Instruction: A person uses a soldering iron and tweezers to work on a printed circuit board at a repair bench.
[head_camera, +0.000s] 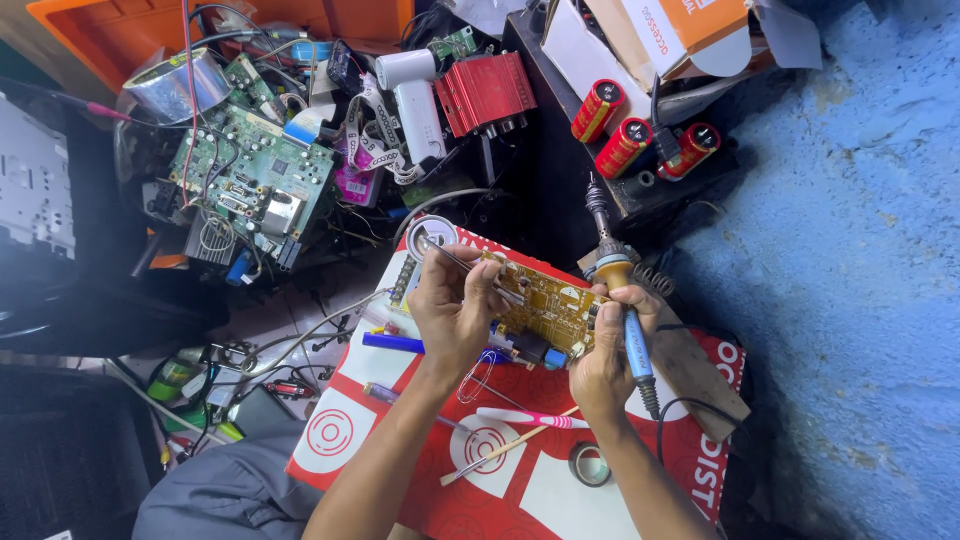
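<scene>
L hand (455, 305) grips tweezers (462, 262) over yellow PCB (545, 300) | R hand (605, 355) holds soldering iron (612, 275) beside PCB | we judge PCB light, stiff, fragile: take by edges.

Definitely a cramped electronics repair workshop: soldering iron (618, 300) out, green circuit board (255, 175) piled among loose wires, big red capacitors (640, 140), red amplifier unit (485, 92), tape roll (588, 464).

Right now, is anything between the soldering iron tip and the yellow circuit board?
Nothing visible. The right hand holds the blue-handled soldering iron tip-up beside the yellow circuit board; the left hand holds thin metal tweezers over the board's other end.
</scene>
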